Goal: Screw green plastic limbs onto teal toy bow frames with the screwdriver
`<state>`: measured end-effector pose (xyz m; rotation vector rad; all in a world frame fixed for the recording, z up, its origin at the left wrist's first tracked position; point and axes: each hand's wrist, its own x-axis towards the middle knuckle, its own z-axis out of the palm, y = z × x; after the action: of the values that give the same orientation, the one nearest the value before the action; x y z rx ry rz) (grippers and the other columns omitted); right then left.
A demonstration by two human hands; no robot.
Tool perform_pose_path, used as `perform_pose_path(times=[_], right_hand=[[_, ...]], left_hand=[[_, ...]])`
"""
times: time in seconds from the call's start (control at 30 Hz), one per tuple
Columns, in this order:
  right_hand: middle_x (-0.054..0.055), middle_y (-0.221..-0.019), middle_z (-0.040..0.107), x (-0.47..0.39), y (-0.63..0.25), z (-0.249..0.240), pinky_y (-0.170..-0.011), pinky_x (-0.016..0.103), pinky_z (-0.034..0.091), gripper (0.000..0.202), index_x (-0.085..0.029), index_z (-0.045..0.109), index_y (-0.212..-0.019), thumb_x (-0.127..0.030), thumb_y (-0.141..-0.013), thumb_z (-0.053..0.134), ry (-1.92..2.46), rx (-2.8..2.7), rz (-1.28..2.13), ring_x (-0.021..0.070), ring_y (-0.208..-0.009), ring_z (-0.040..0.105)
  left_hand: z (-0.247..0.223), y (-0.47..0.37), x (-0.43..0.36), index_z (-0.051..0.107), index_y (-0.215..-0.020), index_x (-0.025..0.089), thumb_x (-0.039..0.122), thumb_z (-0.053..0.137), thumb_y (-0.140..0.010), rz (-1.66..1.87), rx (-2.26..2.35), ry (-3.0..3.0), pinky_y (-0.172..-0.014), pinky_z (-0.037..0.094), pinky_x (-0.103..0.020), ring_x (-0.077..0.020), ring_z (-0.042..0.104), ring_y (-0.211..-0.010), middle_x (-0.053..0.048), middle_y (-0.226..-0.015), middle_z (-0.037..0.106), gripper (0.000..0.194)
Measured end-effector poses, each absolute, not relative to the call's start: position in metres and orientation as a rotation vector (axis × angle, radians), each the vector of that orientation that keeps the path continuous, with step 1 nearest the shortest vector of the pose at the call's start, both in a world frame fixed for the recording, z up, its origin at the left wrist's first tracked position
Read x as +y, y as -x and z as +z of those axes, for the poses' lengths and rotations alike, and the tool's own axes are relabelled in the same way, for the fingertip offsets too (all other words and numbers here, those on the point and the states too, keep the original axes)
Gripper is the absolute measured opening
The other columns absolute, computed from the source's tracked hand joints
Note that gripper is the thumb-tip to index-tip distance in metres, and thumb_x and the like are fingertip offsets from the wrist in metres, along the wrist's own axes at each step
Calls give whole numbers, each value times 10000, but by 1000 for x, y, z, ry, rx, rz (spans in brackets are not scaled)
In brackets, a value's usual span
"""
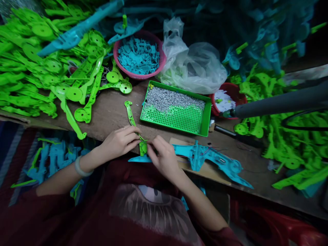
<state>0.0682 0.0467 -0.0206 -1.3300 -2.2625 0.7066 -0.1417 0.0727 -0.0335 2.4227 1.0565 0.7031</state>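
Note:
A narrow bright-green plastic part (131, 116) reaches from the bench toward my body, with its wider end close to the front edge. My left hand (123, 140) has its fingers closed on this part near the middle. At the wider end, my right hand (164, 157) pinches with thumb and index finger at the part's edge; whether a smaller piece is also between those fingertips is hidden. Below and to the right of my hands lies a blue plastic part shaped like a toy gun half (197, 155), its inner side up, with thin wires along it.
A green perforated tray (176, 125) holds many small metal screws. Behind it are a pink bowl (161, 61) of blue pieces and a clear plastic bag (205, 65). A red basket (241, 95) holds white pieces. Green parts (25, 68) are heaped left. A grey tube (282, 100) juts from the right.

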Motion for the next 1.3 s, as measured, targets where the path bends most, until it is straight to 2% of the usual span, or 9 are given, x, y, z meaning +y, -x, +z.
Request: perform_pose_path(times=[0.2,0.33,0.43,0.63,0.73,0.87,1.03,1.17,1.3], right_hand=[[17,-734,543,53,-61,-10,-548,284,260,133,-204,542,-760,-153,-877,508,1574,-2404,652,150,-599,462],[-44,-612,469,70,-61,-10,-553,253,264,147,-199,509,-686,-77,-753,554,1561,-2204,1052,118,-558,426],[-51,-623,490,84,-59,-13,-589,233,315,130,-185,546,-710,-73,-774,543,1350,-2096,1268,108,-587,456],[9,-789,531,92,-48,-13,-690,253,374,132,-159,603,-814,-104,-882,504,1191,-2245,1149,143,-754,530],[29,-846,506,90,-51,-11,-726,265,409,180,-152,643,-924,-111,-919,468,1168,-2332,1112,155,-797,536],[56,-927,490,89,-58,-7,-767,285,445,272,-169,668,-1035,-108,-935,423,1132,-2420,1081,163,-836,533],[34,-863,567,83,-56,-3,-722,280,438,181,-175,610,-1004,-107,-887,489,1169,-2288,1081,165,-801,561],[17,-797,589,72,-50,-5,-671,270,418,102,-193,563,-841,-104,-857,514,1183,-2225,1038,159,-743,561],[5,-776,592,65,-48,-9,-674,256,427,101,-194,563,-804,-120,-870,543,1171,-2107,1052,144,-725,567]], left_hand=[[-20,127,70,587,-905,151,258,566,-890,410,1164,-2377,-841,554,-396,-258,621,-974,-119,-1041,626,111],[-13,124,61,557,-1080,131,417,646,-858,342,1255,-2428,-851,546,-465,-322,559,-1047,-153,-1120,579,372],[-11,132,58,545,-1157,132,494,670,-839,372,1340,-2410,-875,533,-506,-338,533,-1067,-168,-1188,553,497],[-12,141,44,536,-1210,116,308,661,-869,522,1517,-2322,-1012,468,-523,-345,469,-1222,-182,-1342,504,410],[-19,136,33,557,-1189,138,231,578,-917,662,1502,-2315,-996,490,-484,-300,516,-1183,-154,-1282,561,288],[-25,131,30,584,-1179,126,227,583,-901,684,1476,-2357,-949,524,-450,-292,552,-1130,-144,-1222,605,296],[-23,130,35,629,-1121,117,325,541,-949,538,1459,-2529,-835,561,-436,-294,605,-1034,-164,-1171,635,284],[-24,128,33,630,-1123,79,246,528,-947,489,1440,-2578,-803,568,-428,-306,610,-1035,-194,-1179,624,263],[-28,129,29,611,-1164,75,206,555,-928,612,1445,-2441,-866,559,-419,-283,595,-1047,-170,-1152,621,277]])
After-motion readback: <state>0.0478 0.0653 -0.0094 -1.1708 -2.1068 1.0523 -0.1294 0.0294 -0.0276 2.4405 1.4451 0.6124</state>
